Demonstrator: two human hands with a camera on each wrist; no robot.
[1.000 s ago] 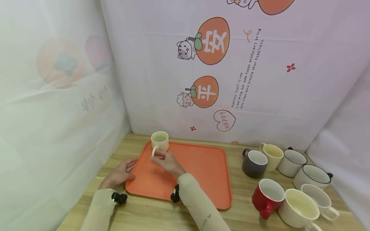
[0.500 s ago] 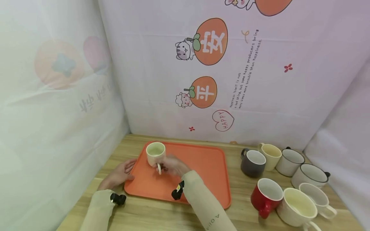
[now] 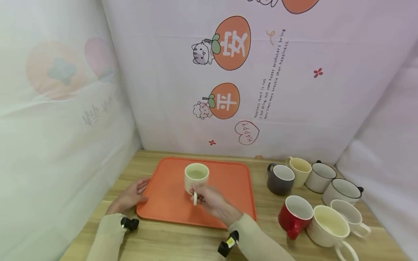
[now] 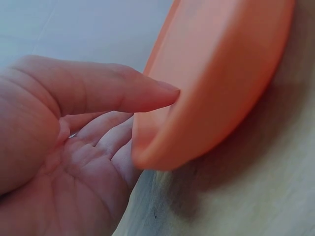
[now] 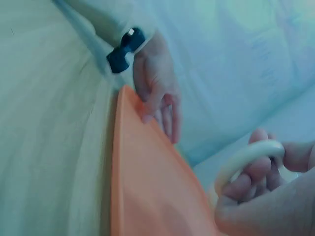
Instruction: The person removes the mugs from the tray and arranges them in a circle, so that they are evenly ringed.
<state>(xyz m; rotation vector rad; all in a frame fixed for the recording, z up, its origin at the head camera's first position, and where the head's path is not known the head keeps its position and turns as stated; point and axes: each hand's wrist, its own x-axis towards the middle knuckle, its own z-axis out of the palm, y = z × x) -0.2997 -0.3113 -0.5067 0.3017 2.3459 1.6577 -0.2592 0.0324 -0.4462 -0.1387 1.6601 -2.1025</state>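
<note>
A cream mug is upright over the middle of the orange tray. My right hand grips it by its handle, and the right wrist view shows fingers curled through that cream handle. The mug's underside is hidden, so I cannot tell how far it is off the tray. At the tray's front left corner, my left hand holds the edge. In the left wrist view its thumb presses the rim while the other fingers pass behind the tray edge.
To the right of the tray stand a dark grey mug, a yellow mug, a red mug, a large cream mug and several white mugs, two with black rims. Printed white cloth walls the wooden table.
My right hand has taken the cream mug by its handle and drawn it from the tray's back left corner toward me and rightward to the middle. My left hand stays at the tray's edge.
</note>
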